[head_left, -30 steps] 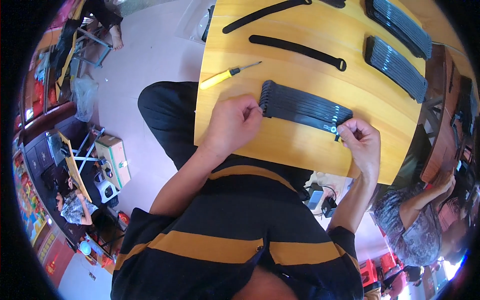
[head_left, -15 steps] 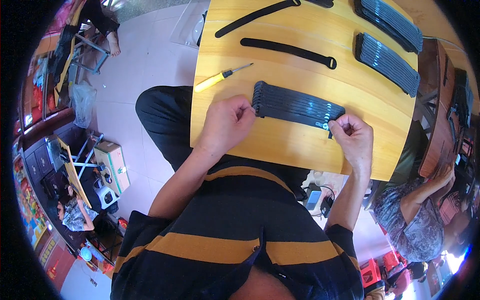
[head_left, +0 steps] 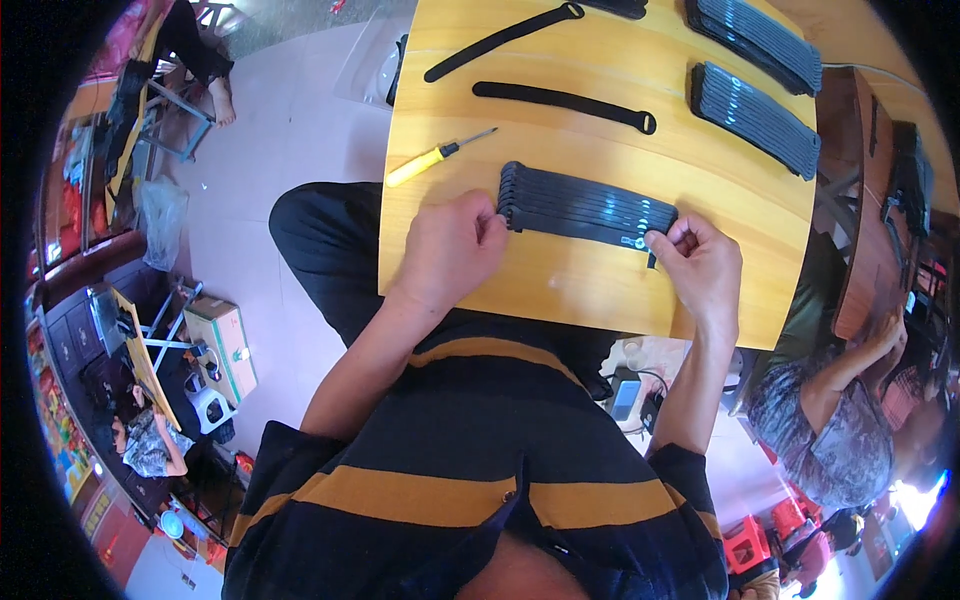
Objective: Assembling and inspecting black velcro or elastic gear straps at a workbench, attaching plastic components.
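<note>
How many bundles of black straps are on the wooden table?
3: one bundle between both hands, two bundles at the table's far right. More may lie beyond the top edge.

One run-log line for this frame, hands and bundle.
left hand: grips left end of black flat strap bundle | right hand: pinches its right end | bundle: flat on wooden board | yellow-handled screwdriver: untouched

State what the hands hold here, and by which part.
A bundle of black straps lying on the table: left hand fingers at its left end, right hand pinching its right end.
</note>
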Available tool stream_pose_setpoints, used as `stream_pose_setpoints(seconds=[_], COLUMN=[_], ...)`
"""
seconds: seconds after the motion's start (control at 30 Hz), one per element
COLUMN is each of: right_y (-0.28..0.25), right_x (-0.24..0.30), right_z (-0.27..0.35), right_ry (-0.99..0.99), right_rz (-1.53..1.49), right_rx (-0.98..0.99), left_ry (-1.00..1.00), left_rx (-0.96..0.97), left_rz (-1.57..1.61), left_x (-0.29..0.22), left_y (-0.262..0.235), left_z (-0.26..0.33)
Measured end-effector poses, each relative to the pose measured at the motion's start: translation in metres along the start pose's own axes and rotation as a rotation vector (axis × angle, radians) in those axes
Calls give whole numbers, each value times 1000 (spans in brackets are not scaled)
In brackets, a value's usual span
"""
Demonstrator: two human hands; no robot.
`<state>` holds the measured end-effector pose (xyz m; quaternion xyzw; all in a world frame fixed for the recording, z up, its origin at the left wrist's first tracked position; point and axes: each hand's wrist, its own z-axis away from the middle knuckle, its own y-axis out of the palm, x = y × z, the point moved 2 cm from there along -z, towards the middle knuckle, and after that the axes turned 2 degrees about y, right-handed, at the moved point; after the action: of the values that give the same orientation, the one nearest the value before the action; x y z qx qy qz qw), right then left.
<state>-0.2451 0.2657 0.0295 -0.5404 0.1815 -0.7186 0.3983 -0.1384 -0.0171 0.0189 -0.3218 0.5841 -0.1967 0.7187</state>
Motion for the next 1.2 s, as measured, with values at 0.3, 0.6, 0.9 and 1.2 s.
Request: stream_pose_setpoints(seconds=[0.3, 0.6, 0.9, 1.2], right_y=[16, 100, 60, 29], right_x=[50, 84, 41, 5], right_z=[-2, -33, -44, -42], right_ry=[-613, -728, -578, -568], right_rz=[91, 214, 495, 569], right_rx=[-502, -444, -596, -636], left_ry=[404, 616, 604, 671], left_rx=[-329, -308, -279, -340], left_rz=[27, -248, -421, -442], left_x=[-38, -19, -23, -23], left_y=[-9, 44, 42, 44], left_z=[-10, -68, -64, -66])
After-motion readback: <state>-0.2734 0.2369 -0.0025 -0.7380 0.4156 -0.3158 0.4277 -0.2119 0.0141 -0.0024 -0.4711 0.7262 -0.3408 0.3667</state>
